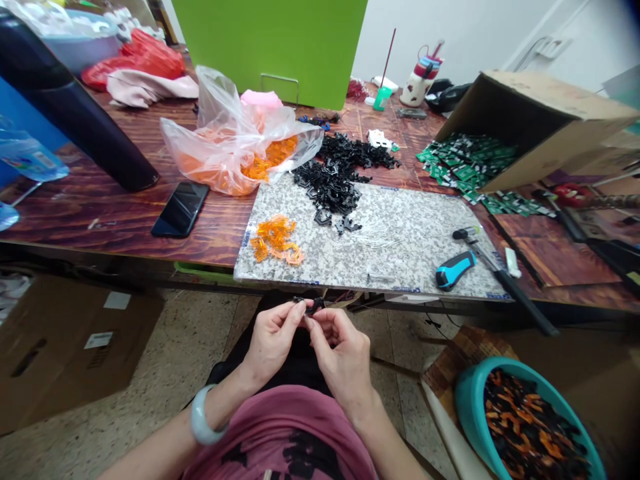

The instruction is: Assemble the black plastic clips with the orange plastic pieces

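Both hands meet over the lap, just below the front edge of a speckled stone slab [420,227]. Between their fingertips is a small black plastic part [313,305]. My left hand [273,333], with a pale bangle on its wrist, pinches the part's left side. On its right side, the fingers of my right hand [344,350] are closed round it. A small heap of orange parts [275,239] lies on the slab's left side, and a large heap of black parts [333,177] at its back. Thin silvery pins [377,232] are spread beside the black heap.
A blue-handled tool [455,270] and a hammer [515,293] lie at the slab's right. Further left are a phone [180,210] and a plastic bag of orange parts [225,157]. A carton [560,133] spills green boards. A teal tub [473,407] of mixed parts stands lower right.
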`<action>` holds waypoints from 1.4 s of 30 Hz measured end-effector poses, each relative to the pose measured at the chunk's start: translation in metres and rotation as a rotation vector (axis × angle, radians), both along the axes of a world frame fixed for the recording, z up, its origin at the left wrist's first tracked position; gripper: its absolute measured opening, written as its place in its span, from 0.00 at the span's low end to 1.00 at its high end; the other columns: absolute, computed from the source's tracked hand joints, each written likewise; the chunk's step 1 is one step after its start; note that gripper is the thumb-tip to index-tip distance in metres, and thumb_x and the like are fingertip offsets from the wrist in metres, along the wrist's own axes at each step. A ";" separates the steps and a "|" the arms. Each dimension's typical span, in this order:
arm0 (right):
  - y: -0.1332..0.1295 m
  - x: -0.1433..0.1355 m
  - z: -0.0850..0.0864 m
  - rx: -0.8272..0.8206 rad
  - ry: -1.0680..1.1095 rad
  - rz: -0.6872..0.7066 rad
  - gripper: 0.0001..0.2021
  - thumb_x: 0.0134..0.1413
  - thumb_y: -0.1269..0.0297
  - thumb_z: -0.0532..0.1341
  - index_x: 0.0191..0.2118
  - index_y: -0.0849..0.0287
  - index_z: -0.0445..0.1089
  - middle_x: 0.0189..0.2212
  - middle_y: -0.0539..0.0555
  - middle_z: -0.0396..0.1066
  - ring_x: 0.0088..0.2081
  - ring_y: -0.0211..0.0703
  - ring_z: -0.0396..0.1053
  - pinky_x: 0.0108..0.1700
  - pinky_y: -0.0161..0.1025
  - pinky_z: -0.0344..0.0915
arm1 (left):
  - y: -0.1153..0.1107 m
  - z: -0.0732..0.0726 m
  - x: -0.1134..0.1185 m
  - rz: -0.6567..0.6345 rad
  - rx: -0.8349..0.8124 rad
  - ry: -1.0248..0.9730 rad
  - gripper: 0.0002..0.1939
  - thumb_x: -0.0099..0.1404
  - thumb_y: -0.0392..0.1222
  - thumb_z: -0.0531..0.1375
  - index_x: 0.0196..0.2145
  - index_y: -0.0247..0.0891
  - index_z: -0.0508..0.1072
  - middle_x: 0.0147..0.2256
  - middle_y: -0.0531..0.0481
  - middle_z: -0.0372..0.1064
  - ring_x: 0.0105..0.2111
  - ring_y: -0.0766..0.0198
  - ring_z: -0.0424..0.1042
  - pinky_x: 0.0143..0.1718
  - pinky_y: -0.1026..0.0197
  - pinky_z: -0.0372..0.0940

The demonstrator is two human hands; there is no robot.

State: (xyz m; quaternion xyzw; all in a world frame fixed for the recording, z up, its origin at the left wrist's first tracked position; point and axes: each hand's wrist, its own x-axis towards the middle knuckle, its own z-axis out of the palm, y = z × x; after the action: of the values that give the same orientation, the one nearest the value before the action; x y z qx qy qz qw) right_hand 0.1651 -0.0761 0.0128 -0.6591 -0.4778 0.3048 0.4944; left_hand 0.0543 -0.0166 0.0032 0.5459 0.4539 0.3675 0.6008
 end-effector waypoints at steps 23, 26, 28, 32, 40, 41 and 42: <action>0.017 0.044 0.006 -0.102 -0.437 0.559 0.04 0.55 0.69 0.59 0.37 0.55 0.64 0.24 0.48 0.72 0.24 0.38 0.70 0.25 0.31 0.59 | 0.010 0.013 -0.027 -0.514 0.139 0.306 0.18 0.66 0.44 0.53 0.27 0.33 0.78 0.25 0.48 0.77 0.26 0.62 0.73 0.27 0.67 0.63; 0.022 0.049 0.006 -0.039 -0.577 0.676 0.03 0.56 0.66 0.60 0.35 0.56 0.64 0.23 0.48 0.71 0.23 0.39 0.69 0.24 0.31 0.56 | 0.011 0.015 -0.030 -0.564 0.113 0.298 0.18 0.65 0.43 0.54 0.25 0.34 0.79 0.24 0.49 0.76 0.25 0.63 0.72 0.27 0.67 0.63; 0.023 0.051 0.002 -0.010 -0.586 0.714 0.05 0.56 0.62 0.61 0.33 0.55 0.64 0.21 0.48 0.70 0.23 0.38 0.69 0.24 0.30 0.56 | 0.011 0.013 -0.032 -0.590 0.046 0.274 0.18 0.64 0.43 0.54 0.24 0.34 0.78 0.23 0.49 0.76 0.24 0.63 0.72 0.27 0.67 0.63; 0.017 0.052 -0.014 0.063 -0.528 0.618 0.11 0.57 0.53 0.59 0.32 0.56 0.66 0.23 0.49 0.70 0.24 0.36 0.68 0.27 0.30 0.59 | 0.009 0.004 -0.034 -0.510 -0.185 0.097 0.16 0.63 0.46 0.57 0.27 0.33 0.78 0.24 0.46 0.77 0.25 0.62 0.74 0.28 0.66 0.67; 0.002 0.042 -0.028 0.098 -0.423 0.336 0.12 0.56 0.52 0.59 0.34 0.57 0.69 0.24 0.50 0.70 0.24 0.36 0.67 0.30 0.32 0.65 | 0.009 0.002 -0.031 -0.343 -0.347 -0.041 0.14 0.60 0.47 0.60 0.34 0.32 0.78 0.27 0.42 0.79 0.27 0.59 0.77 0.29 0.62 0.69; 0.002 0.041 -0.029 0.089 -0.392 0.316 0.12 0.55 0.52 0.60 0.35 0.57 0.70 0.24 0.50 0.70 0.24 0.35 0.66 0.30 0.31 0.65 | 0.009 0.003 -0.030 -0.339 -0.348 -0.046 0.14 0.60 0.47 0.60 0.34 0.32 0.78 0.27 0.42 0.79 0.27 0.58 0.77 0.29 0.61 0.69; 0.001 0.041 -0.030 0.084 -0.361 0.300 0.12 0.54 0.53 0.61 0.35 0.56 0.70 0.24 0.50 0.70 0.24 0.35 0.66 0.30 0.31 0.65 | 0.009 0.003 -0.030 -0.338 -0.351 -0.049 0.14 0.60 0.47 0.60 0.34 0.32 0.78 0.27 0.42 0.79 0.28 0.58 0.77 0.29 0.61 0.69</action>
State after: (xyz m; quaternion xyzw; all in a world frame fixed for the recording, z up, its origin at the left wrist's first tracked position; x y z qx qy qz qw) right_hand 0.2060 -0.0748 -0.0169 -0.6034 -0.6633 0.2320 0.3769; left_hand 0.0245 -0.0078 0.0066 0.4924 0.3982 0.1903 0.7502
